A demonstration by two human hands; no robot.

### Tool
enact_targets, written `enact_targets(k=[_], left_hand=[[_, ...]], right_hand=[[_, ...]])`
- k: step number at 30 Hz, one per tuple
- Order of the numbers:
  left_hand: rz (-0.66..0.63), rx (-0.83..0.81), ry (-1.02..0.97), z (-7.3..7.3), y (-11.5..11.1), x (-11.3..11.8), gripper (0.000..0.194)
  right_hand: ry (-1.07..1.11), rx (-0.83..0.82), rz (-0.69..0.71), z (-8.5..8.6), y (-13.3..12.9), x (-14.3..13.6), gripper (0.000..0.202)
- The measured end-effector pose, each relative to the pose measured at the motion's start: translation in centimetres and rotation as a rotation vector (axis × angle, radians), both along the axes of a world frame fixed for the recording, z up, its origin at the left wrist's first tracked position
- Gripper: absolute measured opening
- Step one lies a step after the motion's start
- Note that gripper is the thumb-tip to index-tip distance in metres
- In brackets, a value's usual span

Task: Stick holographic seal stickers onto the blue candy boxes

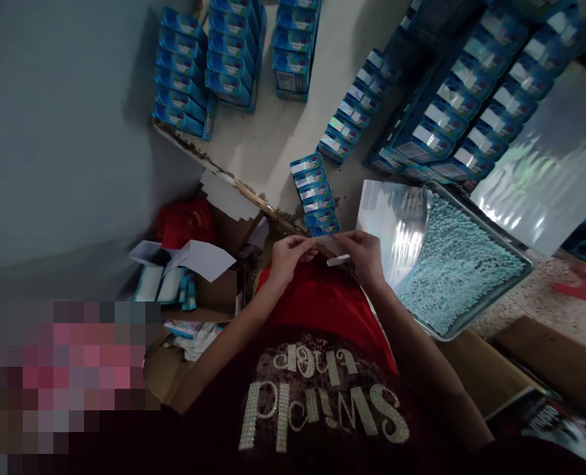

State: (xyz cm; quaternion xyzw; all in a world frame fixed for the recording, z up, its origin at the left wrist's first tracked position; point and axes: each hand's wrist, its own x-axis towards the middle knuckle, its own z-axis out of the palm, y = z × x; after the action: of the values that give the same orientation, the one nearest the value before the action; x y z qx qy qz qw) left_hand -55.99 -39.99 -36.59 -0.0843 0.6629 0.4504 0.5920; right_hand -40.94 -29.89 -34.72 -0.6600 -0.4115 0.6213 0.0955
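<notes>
My left hand (289, 258) and my right hand (364, 256) meet at the near edge of the table, thumbs and fingers pinched on a thin pale strip (325, 243) stretched between them. A small white piece (338, 260) sticks out from under my right hand; whether that hand holds it too, I cannot tell. Just beyond my fingers a short row of small blue packs (315, 187) runs away from me, most with a shiny silver strip across them. Right of my right hand, a glossy sheet (394, 221) partly covers a metal tray (480, 315) filled with tiny light-blue pieces (461, 264).
More blue packs (345, 128) continue the row, with stacked blue boxes (228, 56) at the back left and larger rows (451, 112) at the right. Another glossy sheet (554, 152) lies far right. Below the table's left edge are an open carton (216, 290) and a red bag (186, 221).
</notes>
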Motion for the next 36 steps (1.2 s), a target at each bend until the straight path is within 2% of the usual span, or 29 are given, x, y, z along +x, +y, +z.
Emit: enact_targets(k=[3, 7, 12, 19, 28, 32, 36], left_hand=[[0.007, 0.013, 0.128, -1.4, 0.4, -0.8, 0.035], [0.038, -0.017, 0.187, -3.4, 1.1, -1.7, 0.031], [0.065, -0.044, 0.163, -4.5, 1.2, -2.2, 0.028], [0.085, -0.055, 0.110, -4.4, 1.4, -2.4, 0.029], [0.097, -0.057, 0.083, -5.2, 1.3, -2.5, 0.030], [0.079, -0.056, 0.047, -6.3, 1.3, -2.5, 0.036], [0.098, -0.061, -0.079, -8.1, 1.4, -2.5, 0.045]], right_hand=[[-0.178, 0.191, 0.150, -2.1, 0.1, -1.6, 0.036], [-0.324, 0.343, 0.301, -4.1, 0.3, -3.0, 0.034], [-0.371, 0.397, 0.349, -5.5, 0.1, -3.4, 0.034], [-0.324, 0.376, 0.341, -6.1, 0.2, -3.5, 0.034], [-0.386, 0.390, 0.393, -5.5, 0.7, -4.0, 0.031], [-0.430, 0.361, 0.414, -5.6, 1.0, -4.2, 0.029], [-0.508, 0.360, 0.385, -7.0, 1.8, -3.4, 0.039]])
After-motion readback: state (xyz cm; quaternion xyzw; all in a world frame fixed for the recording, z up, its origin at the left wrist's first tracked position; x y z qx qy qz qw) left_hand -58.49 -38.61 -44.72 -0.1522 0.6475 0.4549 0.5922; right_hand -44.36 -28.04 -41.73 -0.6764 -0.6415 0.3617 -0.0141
